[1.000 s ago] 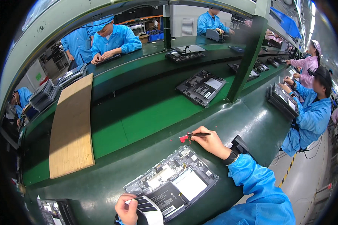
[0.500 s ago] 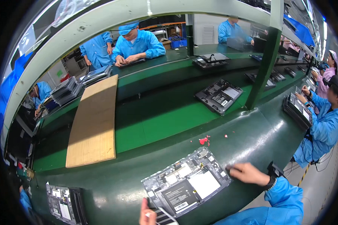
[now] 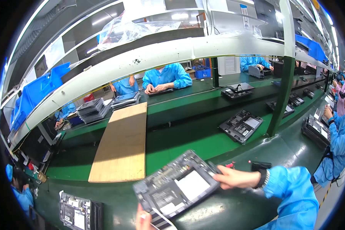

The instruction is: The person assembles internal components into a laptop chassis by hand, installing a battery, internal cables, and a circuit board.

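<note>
An opened laptop base (image 3: 182, 174) with its circuit board, black battery and a large white rectangle showing is held tilted above the green bench. My right hand (image 3: 235, 178) grips its right edge, thumb and fingers closed around the rim. At the lower left corner, my left hand (image 3: 142, 220) holds the same base; only part of its fingers shows above the lower picture edge. A dark piece with pale stripes (image 3: 163, 220) sits beside that hand, its kind unclear. Small red scraps (image 3: 230, 165) lie on the bench behind my right hand.
A stack of laptop bases (image 3: 78, 211) stands at the left. Beyond lie a wooden board (image 3: 120, 145) and another laptop base (image 3: 241, 126) on the green line. A dark green post (image 3: 281, 97) rises at the right; co-workers in blue (image 3: 166, 78) sit across.
The laptop base has come up off the bench, tilted, with my right hand now closed on its right edge. The view has swung upward, showing more of the shelf overhead.
</note>
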The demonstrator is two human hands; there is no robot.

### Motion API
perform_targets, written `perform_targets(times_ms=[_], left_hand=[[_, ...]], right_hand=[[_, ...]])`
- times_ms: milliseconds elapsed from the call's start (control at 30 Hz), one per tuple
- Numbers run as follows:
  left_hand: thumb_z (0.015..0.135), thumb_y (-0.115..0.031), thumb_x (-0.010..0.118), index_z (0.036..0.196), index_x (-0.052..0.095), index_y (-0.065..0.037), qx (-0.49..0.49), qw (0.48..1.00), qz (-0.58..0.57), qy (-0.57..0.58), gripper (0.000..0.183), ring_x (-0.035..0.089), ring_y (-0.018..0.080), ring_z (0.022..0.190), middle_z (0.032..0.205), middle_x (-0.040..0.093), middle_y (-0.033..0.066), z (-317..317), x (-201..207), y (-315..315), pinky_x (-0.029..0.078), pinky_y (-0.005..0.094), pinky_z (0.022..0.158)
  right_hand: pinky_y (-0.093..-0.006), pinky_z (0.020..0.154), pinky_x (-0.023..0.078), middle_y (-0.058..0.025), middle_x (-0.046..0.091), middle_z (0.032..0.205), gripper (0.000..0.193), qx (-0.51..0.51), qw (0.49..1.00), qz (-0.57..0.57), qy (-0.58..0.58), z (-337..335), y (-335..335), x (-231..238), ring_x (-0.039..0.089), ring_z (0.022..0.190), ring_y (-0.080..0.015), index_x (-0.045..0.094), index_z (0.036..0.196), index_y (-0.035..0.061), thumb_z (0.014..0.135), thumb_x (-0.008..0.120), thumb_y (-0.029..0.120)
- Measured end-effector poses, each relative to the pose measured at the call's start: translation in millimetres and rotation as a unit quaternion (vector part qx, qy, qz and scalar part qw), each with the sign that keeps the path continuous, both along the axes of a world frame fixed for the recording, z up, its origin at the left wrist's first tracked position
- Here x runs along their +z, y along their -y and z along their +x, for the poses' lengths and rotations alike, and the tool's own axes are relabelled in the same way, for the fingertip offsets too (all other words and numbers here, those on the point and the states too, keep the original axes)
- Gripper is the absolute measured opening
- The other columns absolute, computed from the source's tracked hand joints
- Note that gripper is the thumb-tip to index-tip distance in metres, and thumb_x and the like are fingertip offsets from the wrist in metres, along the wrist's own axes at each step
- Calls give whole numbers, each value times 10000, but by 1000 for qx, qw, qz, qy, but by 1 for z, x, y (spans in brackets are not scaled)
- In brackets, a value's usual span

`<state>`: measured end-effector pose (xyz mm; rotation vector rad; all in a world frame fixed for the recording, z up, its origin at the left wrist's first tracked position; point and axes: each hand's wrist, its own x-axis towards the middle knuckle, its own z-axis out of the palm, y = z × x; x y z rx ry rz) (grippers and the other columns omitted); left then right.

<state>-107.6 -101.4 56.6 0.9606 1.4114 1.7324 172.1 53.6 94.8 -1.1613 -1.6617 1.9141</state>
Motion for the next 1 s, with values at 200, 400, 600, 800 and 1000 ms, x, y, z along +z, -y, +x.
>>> perform_targets(times_ms=[200, 400, 600, 800, 1000], left_hand=[[915, -237, 433, 1147, 492, -46, 191, 969, 160, -7, 306, 496, 75, 708, 897, 516, 11, -84, -12, -69, 445, 227, 599], [821, -110, 561, 884, 555, -17, 81, 955, 130, -254, 113, 512, 178, 846, 944, 559, 87, -37, -57, -77, 414, 285, 761], [825, -120, 571, 855, 570, -16, -57, 932, 31, -358, 108, 522, 211, 920, 1007, 565, 119, -37, -76, -79, 408, 287, 802], [736, -183, 656, 787, 622, -87, -76, 894, 14, -441, 114, 525, 246, 912, 887, 630, 38, -34, -83, -112, 386, 355, 819], [803, -272, 600, 907, 648, -99, -186, 909, -67, -367, 207, 508, 216, 950, 944, 619, 42, 20, -72, -187, 386, 327, 855]], right_hand=[[-241, 358, 230, -10, 389, 573, 190, -23, 996, -33, -84, -120, -98, -53, 321, 420, -78, 359, 1008, 42, 918, 371, 208], [-311, 597, 538, -149, 511, 963, 253, -243, 917, -94, -302, -235, -182, -76, 558, 609, -206, 333, 1067, -12, 912, 412, 172], [-313, 696, 508, -96, 508, 1129, 347, -110, 963, -2, -245, -201, -222, -76, 588, 865, -187, 421, 1094, 9, 880, 535, 258], [-346, 520, 505, -142, 612, 917, 270, -166, 930, 306, 117, 0, -264, -36, 618, 650, -234, 511, 981, 21, 884, 458, 267], [-453, 667, 480, -219, 597, 804, 165, -346, 592, 533, 496, 208, -296, -79, 596, 771, -353, 525, 890, 30, 744, 509, 104]])
